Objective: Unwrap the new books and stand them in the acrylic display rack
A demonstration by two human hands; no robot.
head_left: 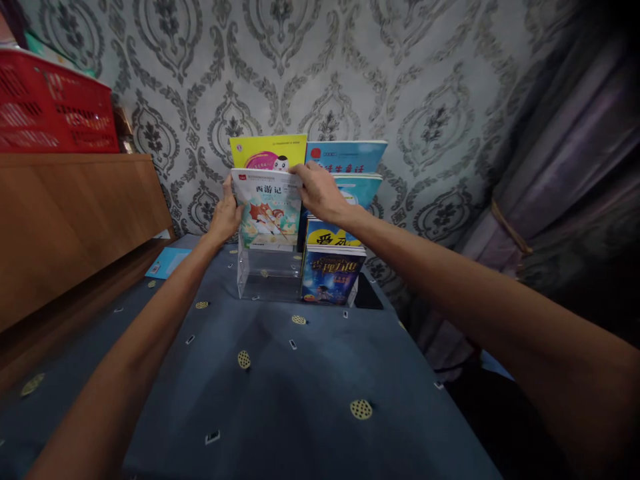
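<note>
Between my two hands stands a book (pixel 270 210) with a pale cover, a red-winged figure and dark Chinese characters. My left hand (pixel 227 217) grips its left edge, and my right hand (pixel 317 189) is closed on its upper right corner. The book sits upright in the left column of a clear acrylic stand (pixel 270 287), in front of a yellow book (pixel 267 145). In the right column are a blue book (pixel 350 155), a light blue book (pixel 367 189), a yellow-and-blue book (pixel 325 235) and a dark blue book (pixel 333 277). My right hand partly covers that column.
A blue patterned cloth (pixel 280 393) covers the table. A light blue booklet (pixel 167 263) lies at the left, and a dark flat object (pixel 369 293) right of the stand. A wooden cabinet (pixel 75 220) bears a red basket (pixel 55 107). A curtain (pixel 540 193) hangs at the right.
</note>
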